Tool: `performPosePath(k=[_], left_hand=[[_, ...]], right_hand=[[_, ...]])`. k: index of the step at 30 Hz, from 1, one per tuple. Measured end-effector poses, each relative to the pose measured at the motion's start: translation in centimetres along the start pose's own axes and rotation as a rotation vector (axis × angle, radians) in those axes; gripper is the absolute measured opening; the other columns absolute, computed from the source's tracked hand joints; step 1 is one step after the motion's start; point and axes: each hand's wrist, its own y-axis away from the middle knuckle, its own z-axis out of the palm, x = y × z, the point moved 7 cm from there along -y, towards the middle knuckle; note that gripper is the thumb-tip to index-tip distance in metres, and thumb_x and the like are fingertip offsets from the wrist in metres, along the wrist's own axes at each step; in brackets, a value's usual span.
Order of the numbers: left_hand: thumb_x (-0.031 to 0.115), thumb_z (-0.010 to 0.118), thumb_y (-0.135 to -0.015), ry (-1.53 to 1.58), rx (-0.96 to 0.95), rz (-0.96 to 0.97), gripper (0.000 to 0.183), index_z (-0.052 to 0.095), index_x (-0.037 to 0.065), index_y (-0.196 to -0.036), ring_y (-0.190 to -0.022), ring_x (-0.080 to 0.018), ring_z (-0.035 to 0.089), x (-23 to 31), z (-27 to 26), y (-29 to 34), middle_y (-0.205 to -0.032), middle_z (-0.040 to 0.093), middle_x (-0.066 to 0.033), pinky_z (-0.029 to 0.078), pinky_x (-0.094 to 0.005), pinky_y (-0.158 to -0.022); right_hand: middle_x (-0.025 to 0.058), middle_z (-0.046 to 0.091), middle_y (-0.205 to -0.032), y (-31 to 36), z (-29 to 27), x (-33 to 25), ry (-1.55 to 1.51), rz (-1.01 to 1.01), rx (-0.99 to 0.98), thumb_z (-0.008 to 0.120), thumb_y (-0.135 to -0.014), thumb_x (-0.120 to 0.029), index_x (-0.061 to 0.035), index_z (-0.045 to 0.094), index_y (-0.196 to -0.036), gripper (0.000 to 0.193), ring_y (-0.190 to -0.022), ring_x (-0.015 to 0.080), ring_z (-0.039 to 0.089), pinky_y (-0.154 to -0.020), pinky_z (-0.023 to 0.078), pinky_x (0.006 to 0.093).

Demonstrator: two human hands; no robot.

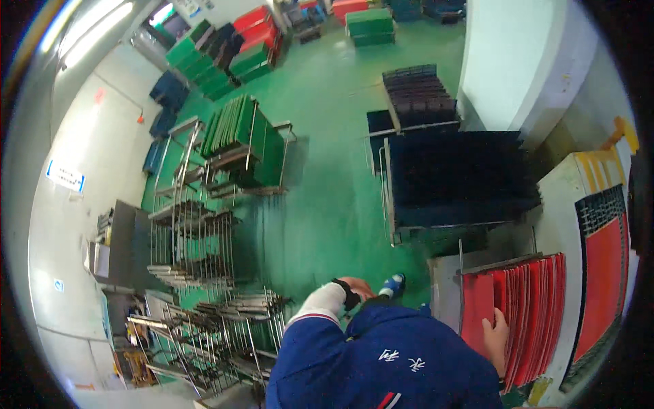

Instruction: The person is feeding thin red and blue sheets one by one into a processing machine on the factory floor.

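Note:
On the right, my right hand (496, 337) is at the edge of the front red panel (478, 305), its fingers closed around that edge. More thin red panels (535, 313) stand upright behind it in a close row, held in a metal rack (446, 290). My left hand (358, 286) is in front of my body, below a white sleeve and a black wristband (347, 293). Its fingers are small and partly hidden, so their pose does not show. Nothing visible is in it.
Dark panels (463, 177) fill a rack ahead on the right. Bare metal racks (197, 259) crowd the left, with green panels (231, 126) in another beyond. Green and red stacks (255, 48) line the far end. Another red panel (603, 286) leans at the right wall.

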Motion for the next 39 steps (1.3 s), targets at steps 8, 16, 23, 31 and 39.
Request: performPosePath(k=[8, 16, 23, 31, 39], left_hand=[[0.036, 0.065, -0.088, 0.517, 0.324, -0.092, 0.042, 0.067, 0.007, -0.119, -0.084, -0.0215, 0.066, -15.9, 3.0, 3.0, -0.11, 0.069, -0.0087, 0.055, -0.0348, -0.073], [0.048, 0.072, -0.079, 0.328, 0.388, -0.139, 0.058, 0.067, 0.004, -0.116, -0.102, -0.0278, 0.066, -17.6, 13.2, 0.8, -0.114, 0.069, -0.0135, 0.05, -0.0378, -0.091], [0.06, 0.068, -0.077, 0.066, 0.332, -0.198, 0.071, 0.058, 0.015, -0.131, -0.119, -0.0331, 0.057, -10.9, 17.9, -3.1, -0.128, 0.062, -0.0133, 0.044, -0.0422, -0.101], [0.06, 0.072, -0.072, -0.128, 0.084, -0.252, 0.065, 0.066, 0.017, -0.122, -0.122, -0.0329, 0.056, -7.9, 19.2, -9.1, -0.128, 0.061, -0.0115, 0.044, -0.0466, -0.099], [0.041, 0.064, -0.083, -0.029, 0.12, -0.069, 0.046, 0.067, 0.008, -0.114, -0.11, -0.0372, 0.063, -12.0, 23.5, -16.1, -0.116, 0.067, -0.0171, 0.049, -0.0482, -0.09]], right_hand=[[0.0201, 0.065, -0.117, -1.7, 1.0, 5.9, 0.223, 0.088, -0.26, 0.054, -0.089, -0.01, 0.0025, 0.054, -0.128, 0.041, -0.108, 0.033, 0.062, -0.095, 0.046, 0.0398], [0.0161, 0.064, -0.122, -3.4, 1.2, 8.1, 0.173, 0.172, -0.403, 0.056, -0.091, -0.01, 0.0048, 0.053, -0.13, 0.042, -0.11, 0.0273, 0.061, -0.096, 0.045, 0.0374], [0.0167, 0.065, -0.12, -3.5, 1.3, 7.1, 0.128, 0.187, -0.447, 0.056, -0.091, -0.012, 0.0042, 0.054, -0.127, 0.04, -0.111, 0.0284, 0.061, -0.099, 0.044, 0.0368], [0.0181, 0.066, -0.116, -3.0, 1.4, 7.2, 0.15, 0.133, -0.443, 0.055, -0.092, -0.014, 0.003, 0.054, -0.128, 0.039, -0.11, 0.0298, 0.062, -0.097, 0.045, 0.0386], [0.0209, 0.066, -0.113, -2.7, 0.9, 6.1, 0.066, 0.183, -0.388, 0.056, -0.091, -0.016, 0.003, 0.054, -0.126, 0.04, -0.105, 0.0334, 0.064, -0.093, 0.047, 0.0405]])
